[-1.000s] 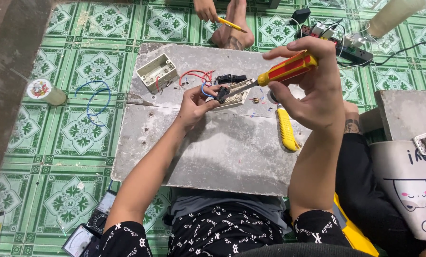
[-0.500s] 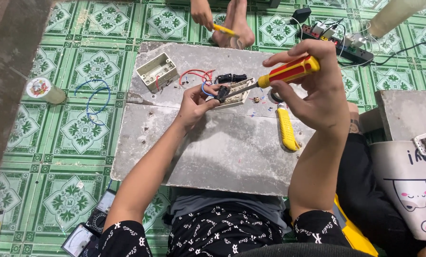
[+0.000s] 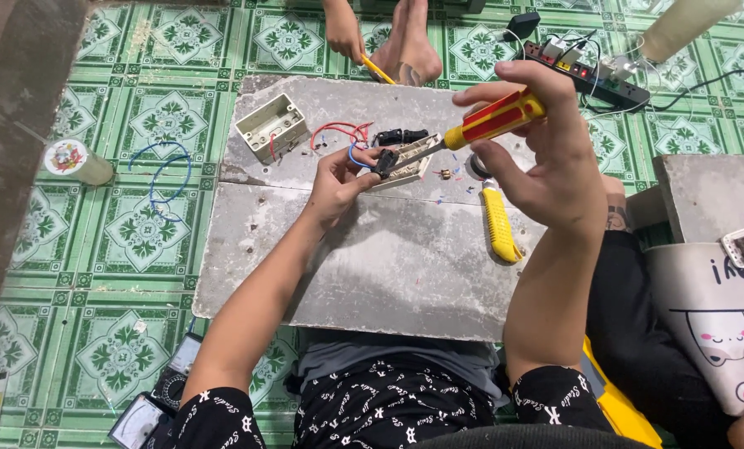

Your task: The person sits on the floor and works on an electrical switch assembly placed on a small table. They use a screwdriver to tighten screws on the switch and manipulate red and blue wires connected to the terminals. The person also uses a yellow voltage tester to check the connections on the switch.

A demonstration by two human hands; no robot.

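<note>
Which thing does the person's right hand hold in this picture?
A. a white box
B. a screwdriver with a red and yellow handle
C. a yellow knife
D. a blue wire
B: the right hand grips the screwdriver by its red and yellow handle, while the yellow knife lies on the grey slab.

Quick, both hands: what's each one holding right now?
Left hand: closed, pinching a small black part at the white switch plate.
Right hand: closed around the red-and-yellow screwdriver.
</note>
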